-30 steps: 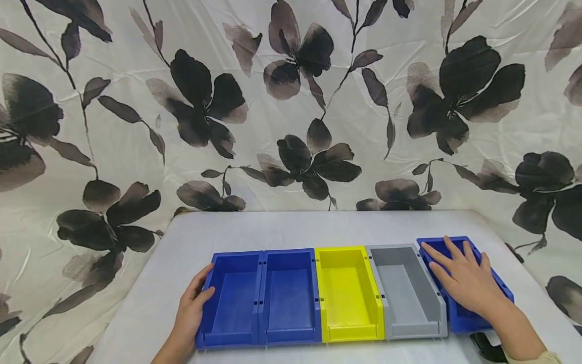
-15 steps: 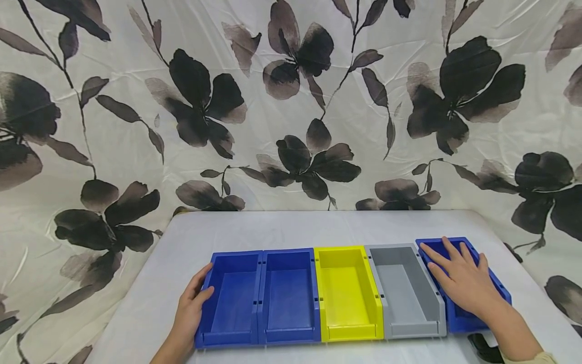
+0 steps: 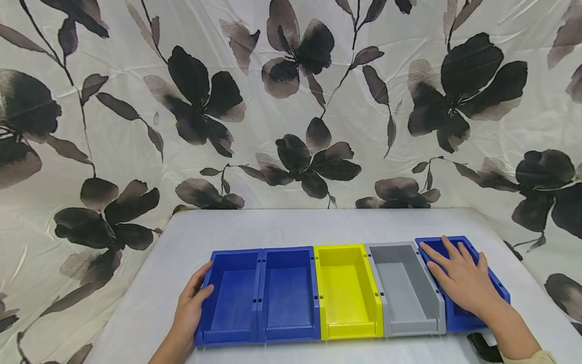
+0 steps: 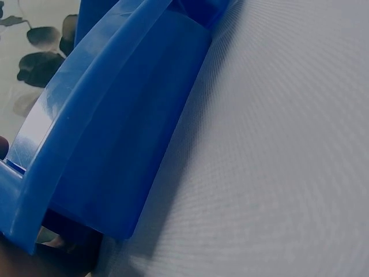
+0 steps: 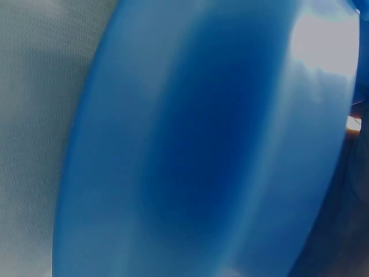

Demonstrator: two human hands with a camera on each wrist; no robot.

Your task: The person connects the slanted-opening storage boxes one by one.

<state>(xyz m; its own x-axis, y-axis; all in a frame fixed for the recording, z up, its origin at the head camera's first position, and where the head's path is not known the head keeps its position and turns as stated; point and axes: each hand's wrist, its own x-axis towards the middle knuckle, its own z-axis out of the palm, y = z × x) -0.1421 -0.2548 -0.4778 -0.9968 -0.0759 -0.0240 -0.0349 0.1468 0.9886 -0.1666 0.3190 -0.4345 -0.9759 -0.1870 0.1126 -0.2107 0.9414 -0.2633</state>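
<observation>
Several open plastic bins stand side by side on a white-covered table. In the head view my left hand (image 3: 187, 308) holds the left wall of the leftmost blue bin (image 3: 233, 298), its thumb over the rim and its fingers along the outside. The left wrist view shows that blue bin's side (image 4: 127, 121) close up. My right hand (image 3: 470, 283) lies with spread, straight fingers over the rightmost blue bin (image 3: 463, 319), hiding much of its inside. Between the outer bins are another blue bin (image 3: 291, 298), a yellow bin (image 3: 349, 293) and a grey bin (image 3: 402, 288).
The white tabletop (image 3: 318, 227) extends behind the bins. A floral cloth (image 3: 391, 30) hangs beyond its far edge. A dark object (image 3: 484, 349) lies near the right forearm, partly hidden.
Very little differs. My right hand and the rightmost blue bin have shifted slightly left in the head view; my left hand keeps its hold.
</observation>
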